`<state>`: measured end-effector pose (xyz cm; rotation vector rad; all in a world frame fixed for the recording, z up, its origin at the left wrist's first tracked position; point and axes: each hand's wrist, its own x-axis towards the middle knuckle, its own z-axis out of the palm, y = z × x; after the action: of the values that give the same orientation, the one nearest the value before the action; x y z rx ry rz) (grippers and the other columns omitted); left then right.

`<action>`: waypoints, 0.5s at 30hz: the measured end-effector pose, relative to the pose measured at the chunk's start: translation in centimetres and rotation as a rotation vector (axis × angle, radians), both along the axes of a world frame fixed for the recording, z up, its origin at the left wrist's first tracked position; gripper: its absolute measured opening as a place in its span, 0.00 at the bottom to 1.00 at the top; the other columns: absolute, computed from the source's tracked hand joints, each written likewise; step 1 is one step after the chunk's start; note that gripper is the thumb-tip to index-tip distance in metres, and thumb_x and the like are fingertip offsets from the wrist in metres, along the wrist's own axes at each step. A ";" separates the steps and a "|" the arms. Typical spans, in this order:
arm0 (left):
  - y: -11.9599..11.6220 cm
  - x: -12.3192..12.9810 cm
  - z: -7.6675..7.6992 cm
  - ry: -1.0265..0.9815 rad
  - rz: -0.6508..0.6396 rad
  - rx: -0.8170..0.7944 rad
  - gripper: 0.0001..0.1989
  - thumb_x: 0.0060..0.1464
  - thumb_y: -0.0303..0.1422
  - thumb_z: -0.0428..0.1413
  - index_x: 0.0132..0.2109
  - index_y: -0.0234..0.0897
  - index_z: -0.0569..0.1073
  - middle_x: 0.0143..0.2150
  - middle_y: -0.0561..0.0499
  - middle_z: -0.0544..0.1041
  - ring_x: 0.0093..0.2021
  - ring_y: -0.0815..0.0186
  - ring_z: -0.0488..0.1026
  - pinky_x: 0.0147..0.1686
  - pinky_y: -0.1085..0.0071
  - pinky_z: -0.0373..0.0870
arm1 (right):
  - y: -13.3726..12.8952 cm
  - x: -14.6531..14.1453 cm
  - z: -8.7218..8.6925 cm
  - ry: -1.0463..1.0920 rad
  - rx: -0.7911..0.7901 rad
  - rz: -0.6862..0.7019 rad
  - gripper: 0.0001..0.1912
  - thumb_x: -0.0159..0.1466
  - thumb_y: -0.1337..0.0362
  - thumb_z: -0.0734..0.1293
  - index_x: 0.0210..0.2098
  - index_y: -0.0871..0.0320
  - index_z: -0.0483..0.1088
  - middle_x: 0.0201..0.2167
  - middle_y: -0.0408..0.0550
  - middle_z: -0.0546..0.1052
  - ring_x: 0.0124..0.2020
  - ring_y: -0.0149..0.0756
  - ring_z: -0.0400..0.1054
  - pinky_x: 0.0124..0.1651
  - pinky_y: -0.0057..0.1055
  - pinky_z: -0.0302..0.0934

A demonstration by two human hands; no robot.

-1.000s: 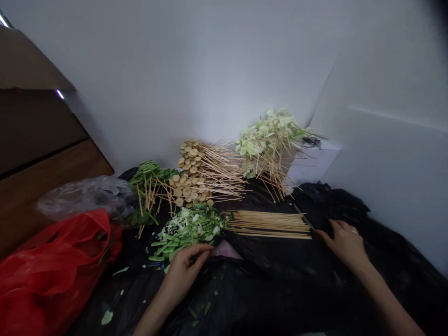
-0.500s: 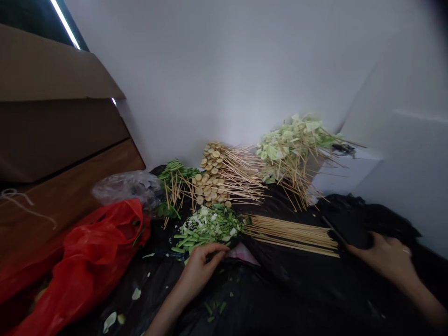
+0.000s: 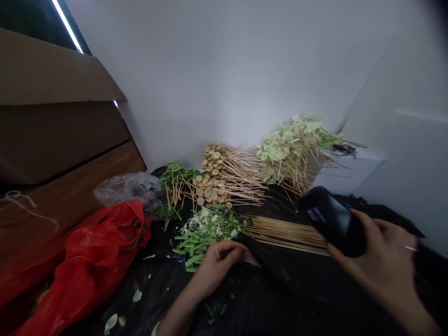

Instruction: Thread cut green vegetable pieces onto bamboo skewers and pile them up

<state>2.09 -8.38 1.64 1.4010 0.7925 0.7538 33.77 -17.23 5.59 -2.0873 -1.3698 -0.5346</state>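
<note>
My right hand [image 3: 388, 261] grips a smartphone [image 3: 332, 221], raised over the right ends of the bamboo skewers [image 3: 283, 233]. The screen side shows, with a pale patch on it. In the middle, my left hand [image 3: 220, 263] has its fingers curled in toward the thumb, beside the pile of chopped green vegetables [image 3: 206, 233]. What lies between those fingertips, if anything, is hidden. A small pinkish patch [image 3: 252, 259] shows at the fold of the black plastic sheet [image 3: 297, 289], close to the left fingertips.
Behind lie skewered round slices [image 3: 212, 184], skewered green beans [image 3: 177, 172] and skewered cabbage [image 3: 287, 142], near a white wall [image 3: 224, 70]. On the left are a red plastic bag [image 3: 94, 252], a clear bag [image 3: 128, 186] and a cardboard box [image 3: 56, 135].
My right hand has lifted the smartphone off the black plastic, moving it left and turning its screen into view. My left hand has shifted slightly right.
</note>
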 end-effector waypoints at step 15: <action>-1.0 3.6 1.0 -0.796 0.174 -0.623 0.34 0.59 0.53 0.43 0.62 0.33 0.63 0.56 0.40 0.73 0.59 0.53 0.66 0.62 0.58 0.55 | 3.8 -17.1 -3.2 0.637 -0.023 0.672 0.46 0.51 0.55 0.73 0.64 0.48 0.51 0.51 0.53 0.61 0.54 0.53 0.56 0.56 0.52 0.56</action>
<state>5.73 -9.35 2.61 0.4041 0.4457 0.9931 16.67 -13.41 2.44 -1.4642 -1.5320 0.3934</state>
